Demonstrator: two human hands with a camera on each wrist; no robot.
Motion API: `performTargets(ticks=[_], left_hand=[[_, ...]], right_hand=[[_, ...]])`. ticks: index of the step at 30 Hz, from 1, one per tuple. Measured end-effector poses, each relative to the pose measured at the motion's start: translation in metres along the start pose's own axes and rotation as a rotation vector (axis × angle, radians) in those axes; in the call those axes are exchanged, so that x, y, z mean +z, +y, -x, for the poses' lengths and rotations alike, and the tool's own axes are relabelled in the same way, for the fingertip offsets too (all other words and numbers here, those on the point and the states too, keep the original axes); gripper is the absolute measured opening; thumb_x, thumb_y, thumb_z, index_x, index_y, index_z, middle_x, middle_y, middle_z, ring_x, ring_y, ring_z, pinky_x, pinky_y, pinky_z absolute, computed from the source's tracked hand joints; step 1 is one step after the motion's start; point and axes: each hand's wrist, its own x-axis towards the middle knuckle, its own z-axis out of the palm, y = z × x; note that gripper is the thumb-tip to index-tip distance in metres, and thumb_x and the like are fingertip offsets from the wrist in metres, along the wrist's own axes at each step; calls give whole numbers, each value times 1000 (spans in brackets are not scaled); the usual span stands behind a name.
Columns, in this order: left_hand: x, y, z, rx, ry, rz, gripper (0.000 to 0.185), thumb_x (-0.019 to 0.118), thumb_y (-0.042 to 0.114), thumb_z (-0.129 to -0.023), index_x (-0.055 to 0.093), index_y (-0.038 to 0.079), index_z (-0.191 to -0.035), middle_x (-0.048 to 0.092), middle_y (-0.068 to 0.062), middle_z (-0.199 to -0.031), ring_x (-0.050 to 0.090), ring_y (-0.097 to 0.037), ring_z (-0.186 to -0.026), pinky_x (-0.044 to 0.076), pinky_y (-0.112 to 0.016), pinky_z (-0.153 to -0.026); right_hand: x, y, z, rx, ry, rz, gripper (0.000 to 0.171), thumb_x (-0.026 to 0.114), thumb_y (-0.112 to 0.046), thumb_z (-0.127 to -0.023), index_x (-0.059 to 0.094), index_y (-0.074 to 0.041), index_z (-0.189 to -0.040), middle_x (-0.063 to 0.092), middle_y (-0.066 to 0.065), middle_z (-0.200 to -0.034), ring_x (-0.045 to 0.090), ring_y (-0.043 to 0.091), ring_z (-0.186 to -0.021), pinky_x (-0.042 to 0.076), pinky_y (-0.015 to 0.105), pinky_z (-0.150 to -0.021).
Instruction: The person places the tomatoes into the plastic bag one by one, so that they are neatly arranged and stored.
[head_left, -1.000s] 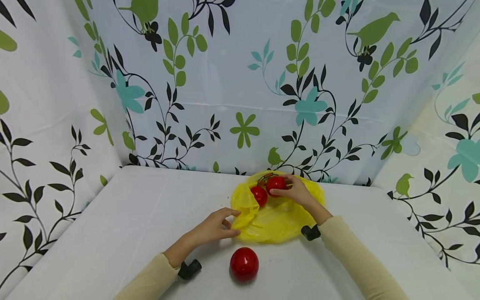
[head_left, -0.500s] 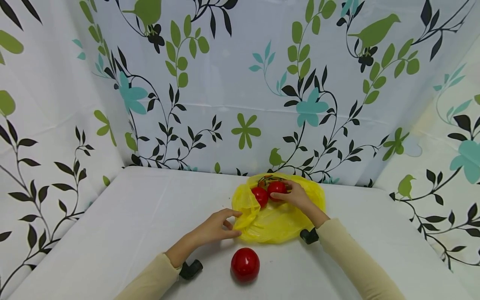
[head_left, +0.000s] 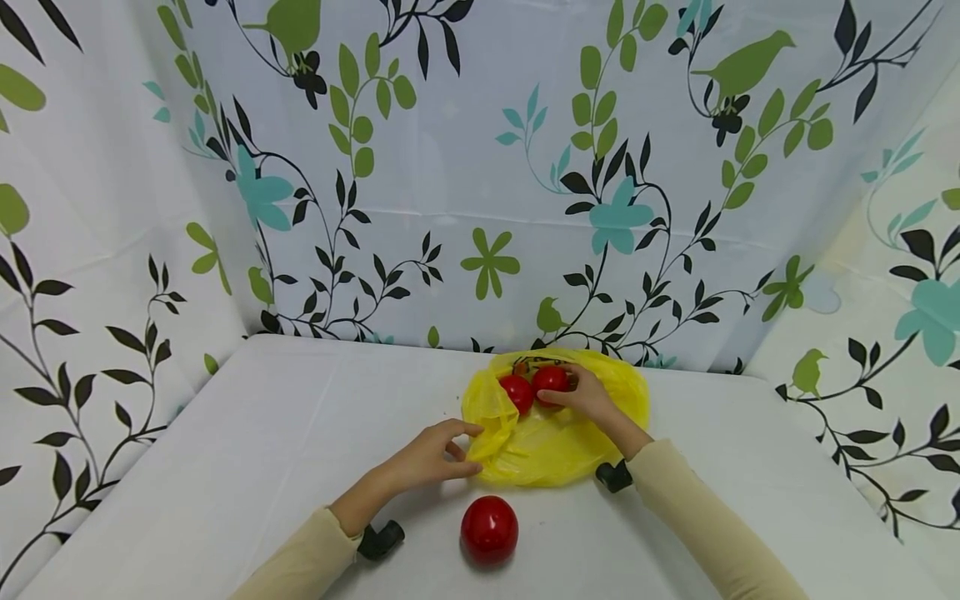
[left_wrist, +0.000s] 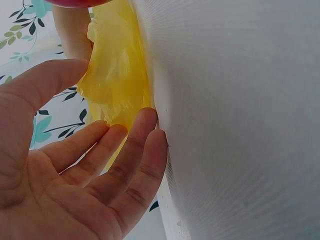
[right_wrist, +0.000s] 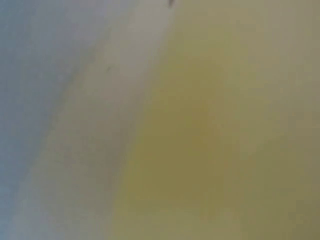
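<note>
A yellow plastic bag [head_left: 558, 442] lies spread on the white table [head_left: 225, 458]. Two small red tomatoes sit on its far part. My right hand [head_left: 564, 387] grips the right tomato [head_left: 547, 379], which touches the left tomato [head_left: 517, 392]. At the bag's near-left edge is my left hand [head_left: 468, 450]. In the left wrist view its relaxed fingers [left_wrist: 135, 145] touch the crumpled bag edge [left_wrist: 115, 75], with the thumb apart from it. A larger red tomato [head_left: 489, 529] stands alone on the table in front of the bag. The right wrist view shows only a blurred yellow bag [right_wrist: 225, 150].
Floral curtains [head_left: 487, 167] wall in the table at the back and on both sides. Bare table surface stretches to the left and right of the bag.
My right hand has lowered its tomato slightly onto the bag, beside the other one. The left hand and the front tomato have stayed put.
</note>
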Motion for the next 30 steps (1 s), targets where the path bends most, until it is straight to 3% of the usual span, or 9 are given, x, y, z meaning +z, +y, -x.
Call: performTargets(ticks=[7, 15, 30], left_hand=[[1, 2, 0, -10, -4, -8, 57, 72, 23, -89, 51, 0, -137, 53, -16, -134, 62, -20, -95, 55, -25, -76], [3, 1, -2, -17, -10, -12, 57, 72, 24, -89, 51, 2, -138, 53, -15, -135, 61, -21, -97, 56, -29, -78], [1, 3, 1, 11, -10, -29, 57, 71, 23, -90, 51, -1, -137, 54, -17, -134, 61, -20, -95, 55, -27, -78]], right_hand=[[1, -1, 2, -2, 9, 6, 74, 74, -29, -87, 39, 2, -144, 49, 25, -136, 47, 39, -122, 43, 50, -104], [-3, -4, 7, 8, -5, -14, 73, 72, -30, -90, 36, 3, -145, 46, 27, -138, 45, 39, -124, 41, 51, -105], [-10, -9, 18, 1, 5, -52, 73, 73, -33, -88, 39, 1, -144, 48, 25, -138, 46, 38, -125, 44, 50, -103]])
